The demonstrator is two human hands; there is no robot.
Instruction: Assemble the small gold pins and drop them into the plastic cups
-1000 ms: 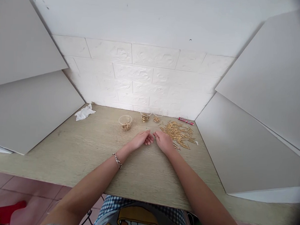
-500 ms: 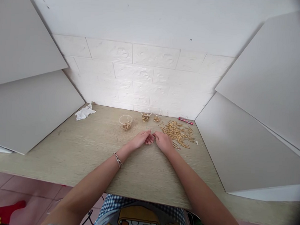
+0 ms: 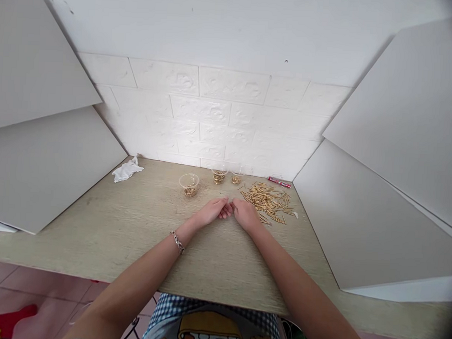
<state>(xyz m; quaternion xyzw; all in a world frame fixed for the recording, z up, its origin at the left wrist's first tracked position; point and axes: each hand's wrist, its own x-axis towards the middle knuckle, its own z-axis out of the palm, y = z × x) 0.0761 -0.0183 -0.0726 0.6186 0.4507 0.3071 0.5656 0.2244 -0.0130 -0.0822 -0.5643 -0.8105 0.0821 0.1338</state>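
My left hand (image 3: 215, 211) and my right hand (image 3: 244, 213) meet fingertip to fingertip above the middle of the table. The fingers of both are curled closed, and whatever sits between them is too small or hidden to make out. Just right of my right hand spreads a pile of thin gold-coloured metal pins (image 3: 264, 197). Beyond my left hand stands a clear plastic cup (image 3: 189, 181) with small gold pieces in it. Farther back are a second clear cup (image 3: 218, 176) and a third clear cup (image 3: 236, 178), each holding small gold-coloured parts.
A crumpled white tissue (image 3: 127, 170) lies at the back left. Near the wall on the right is a red tube-like packet (image 3: 279, 182). Grey panels (image 3: 381, 221) lean at both sides of the wooden table (image 3: 126, 225), with a white brick-patterned wall (image 3: 202, 108) behind.
Almost nothing differs. Both hands stay together in the same place, with only a very slight shift of the view.
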